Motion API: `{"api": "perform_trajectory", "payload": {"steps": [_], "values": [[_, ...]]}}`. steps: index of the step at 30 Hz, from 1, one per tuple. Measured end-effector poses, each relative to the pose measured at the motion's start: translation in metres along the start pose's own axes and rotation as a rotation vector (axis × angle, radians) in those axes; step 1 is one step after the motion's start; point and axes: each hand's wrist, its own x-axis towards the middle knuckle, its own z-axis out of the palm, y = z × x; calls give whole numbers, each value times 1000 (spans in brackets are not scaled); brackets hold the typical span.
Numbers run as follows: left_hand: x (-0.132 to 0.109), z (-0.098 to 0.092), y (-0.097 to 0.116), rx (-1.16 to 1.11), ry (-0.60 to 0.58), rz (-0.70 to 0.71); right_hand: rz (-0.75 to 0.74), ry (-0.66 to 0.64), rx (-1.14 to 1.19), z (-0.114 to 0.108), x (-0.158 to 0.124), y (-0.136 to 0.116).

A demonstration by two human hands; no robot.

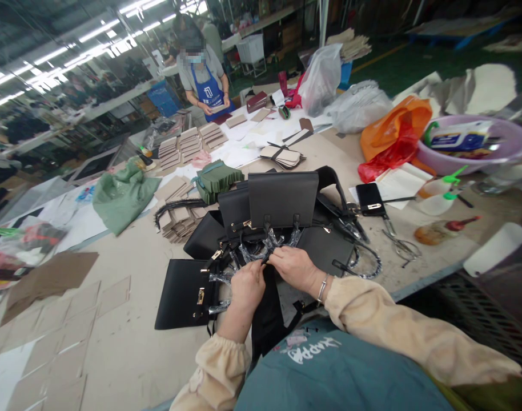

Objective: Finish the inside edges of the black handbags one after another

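Note:
My left hand (247, 285) and my right hand (296, 267) meet in front of me, with fingers closed in a pinch. Between them is a narrow black strap (266, 260), mostly covered by my fingers. A black piece (267, 311) hangs below, in front of the apron; its full shape is hidden. Around my hands lie several black handbags with gold clasps, their handles wrapped in clear plastic. One handbag (283, 200) stands upright behind my hands. Another handbag (184, 294) lies flat to the left, and a dark grey one (323, 251) lies to the right.
Right of the bags are a phone (371, 200), scissors (400, 246), glue bottles (438, 204) and a purple basin (479, 154). Green pieces (218, 180) and beige stacks (190, 142) lie beyond. A co-worker in a blue apron (207, 85) stands across the table.

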Motion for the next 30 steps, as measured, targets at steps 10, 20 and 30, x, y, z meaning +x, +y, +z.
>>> {"api": "perform_trajectory", "payload": {"steps": [10, 20, 30], "values": [[8, -3, -4, 45, -27, -1, 10, -32, 21, -2, 4, 3], [2, 0, -15, -100, 25, 8, -53, -22, 2, -5, 0, 5], [5, -3, -7, 22, -55, 4, -19, -44, 83, -22, -4, 0]]}}
